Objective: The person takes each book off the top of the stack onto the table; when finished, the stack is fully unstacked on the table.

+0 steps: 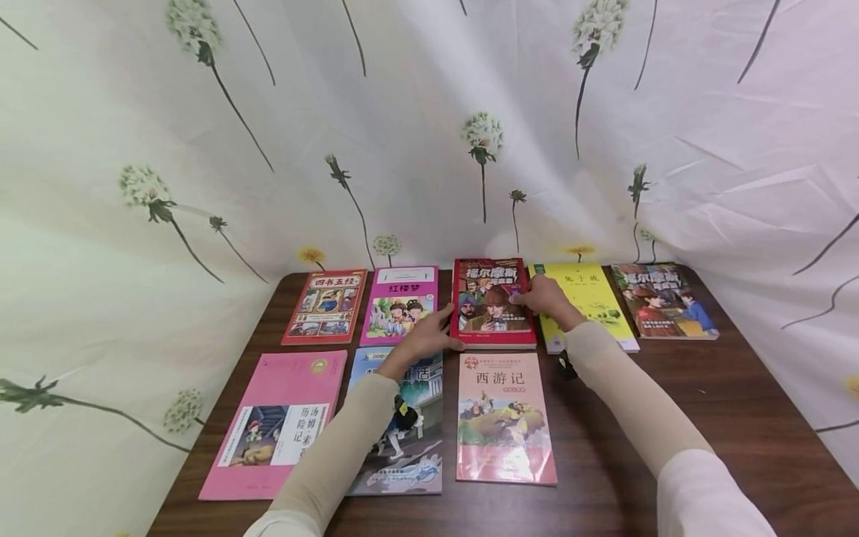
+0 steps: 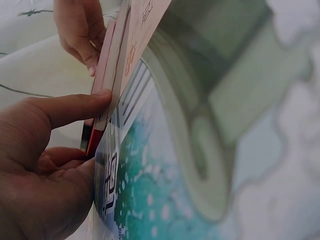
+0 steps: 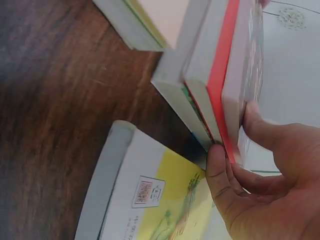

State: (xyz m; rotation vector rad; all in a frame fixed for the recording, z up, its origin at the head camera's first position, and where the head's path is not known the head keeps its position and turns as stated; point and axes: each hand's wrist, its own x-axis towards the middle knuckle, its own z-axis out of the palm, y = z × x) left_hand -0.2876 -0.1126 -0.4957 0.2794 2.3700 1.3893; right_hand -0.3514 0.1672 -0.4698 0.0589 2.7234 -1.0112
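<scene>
At the back middle of the table, a small red-titled book [image 1: 495,309] with a detective on its cover lies on a larger red book [image 1: 499,340]. Their page edges [image 3: 200,80] show more than one thick book in this pile. My left hand [image 1: 426,335] holds the pile's front left corner, its thumb [image 2: 80,107] against the edges and its fingers partly hidden. On the right side, my right hand [image 1: 546,298] pinches the pile, thumb on the top cover and fingertips at the side edges.
A yellow book [image 1: 584,298] and another detective book [image 1: 664,302] lie to the right. Left are an orange-red book [image 1: 325,306] and a magenta book [image 1: 399,302]. In front lie a pink book [image 1: 295,373], a blue book [image 1: 416,462] and a peach book [image 1: 506,418]. Patterned cloth [image 1: 416,149] hangs behind.
</scene>
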